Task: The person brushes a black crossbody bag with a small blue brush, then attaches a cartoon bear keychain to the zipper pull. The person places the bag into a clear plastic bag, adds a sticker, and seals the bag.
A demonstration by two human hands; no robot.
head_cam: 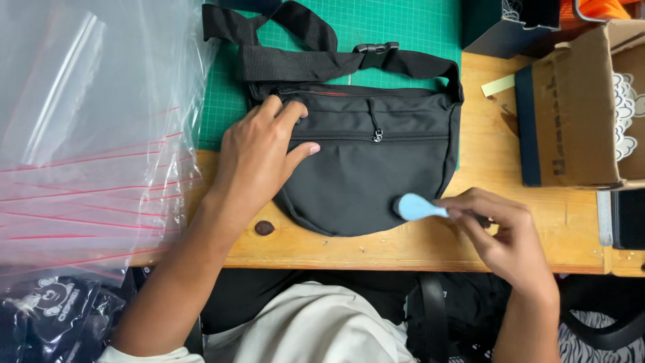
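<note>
L hand (259, 158) lies flat, fingers spread, pressing on black sling bag (366, 158) near its top-left corner by the zip. R hand (500, 228) pinches a small light-blue brush (416, 207), its head touching bag's lower-right edge. Bag sits half on green cutting mat (403, 27), half on wooden table (484, 161). Clear zip bags (87, 134) piled at left, cardboard box (581, 114) at right

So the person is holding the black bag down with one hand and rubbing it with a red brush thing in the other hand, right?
Almost. The brush thing is light blue, not red, as the head view shows. The rest holds: the left hand lies flat on the black bag, and the right hand holds the blue tool against the bag's lower edge.
</note>
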